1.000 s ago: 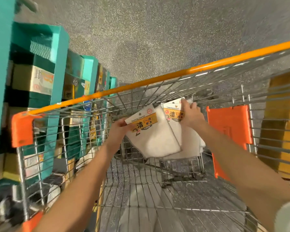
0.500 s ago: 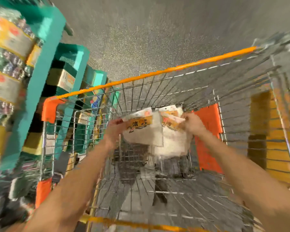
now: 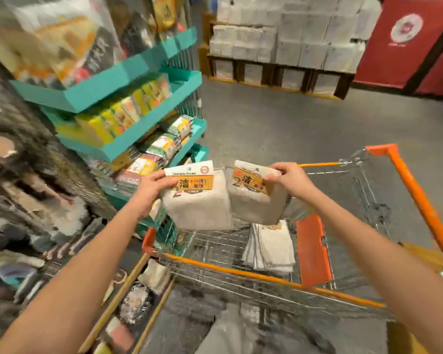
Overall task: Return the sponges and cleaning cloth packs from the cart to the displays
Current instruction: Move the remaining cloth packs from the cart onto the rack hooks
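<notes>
My left hand [image 3: 149, 191] grips a white cleaning cloth pack [image 3: 196, 208] by its orange label card. My right hand [image 3: 288, 178] pinches a second white cloth pack [image 3: 256, 203] by its card. Both packs hang side by side above the wire cart [image 3: 253, 275] with orange rims. Another white cloth pack [image 3: 269, 247] lies on the cart's floor below them. To the left stands a teal display [image 3: 138, 123] with tiers of yellow and green sponge packs [image 3: 128, 113].
Hanging goods, blurred, fill the rack [image 3: 23, 200] at far left. An orange child-seat flap [image 3: 313, 249] stands in the cart. Stacked white packs on wooden pallets [image 3: 279, 47] and a red panel [image 3: 404, 39] sit across the grey floor.
Both hands have lifted the two cloth packs up out of the cart. My view has swung up and left, so the teal display and far pallets show.
</notes>
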The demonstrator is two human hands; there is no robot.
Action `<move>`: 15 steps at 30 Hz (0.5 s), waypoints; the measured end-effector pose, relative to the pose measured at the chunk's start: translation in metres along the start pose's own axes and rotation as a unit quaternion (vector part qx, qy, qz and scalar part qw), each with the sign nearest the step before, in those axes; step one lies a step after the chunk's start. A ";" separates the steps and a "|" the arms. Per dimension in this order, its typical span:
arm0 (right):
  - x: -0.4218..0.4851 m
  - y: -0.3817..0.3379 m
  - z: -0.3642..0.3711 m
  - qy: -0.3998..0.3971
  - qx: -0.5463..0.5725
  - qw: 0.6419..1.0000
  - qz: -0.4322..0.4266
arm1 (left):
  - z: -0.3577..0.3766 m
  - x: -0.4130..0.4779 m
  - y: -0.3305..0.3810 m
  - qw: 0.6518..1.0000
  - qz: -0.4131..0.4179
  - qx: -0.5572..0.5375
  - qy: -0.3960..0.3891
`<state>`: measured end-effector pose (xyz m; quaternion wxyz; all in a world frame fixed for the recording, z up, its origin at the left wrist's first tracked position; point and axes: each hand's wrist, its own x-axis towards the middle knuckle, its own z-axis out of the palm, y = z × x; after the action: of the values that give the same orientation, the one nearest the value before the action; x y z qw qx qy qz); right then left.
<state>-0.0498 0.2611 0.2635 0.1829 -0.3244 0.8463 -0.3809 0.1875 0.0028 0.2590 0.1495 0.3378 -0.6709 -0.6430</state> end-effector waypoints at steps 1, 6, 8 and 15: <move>0.000 -0.023 0.000 -0.005 0.006 1.000 -0.019 | -0.019 -0.013 0.011 1.000 0.011 -0.001 0.020; 0.005 -0.152 0.022 -0.052 0.048 0.991 -0.117 | -0.127 -0.088 0.050 0.988 0.069 -0.021 0.139; 0.008 -0.187 0.039 -0.075 0.067 0.985 -0.144 | -0.160 -0.114 0.055 0.982 0.078 -0.040 0.165; 0.033 -0.316 0.159 -0.175 0.044 0.959 -0.219 | -0.296 -0.198 0.040 0.945 0.093 -0.072 0.305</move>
<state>0.1439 -0.0031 0.4002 0.2547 -0.5547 0.6917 -0.3860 0.5093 -0.0969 0.3818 0.4296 0.4422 -0.5734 -0.5395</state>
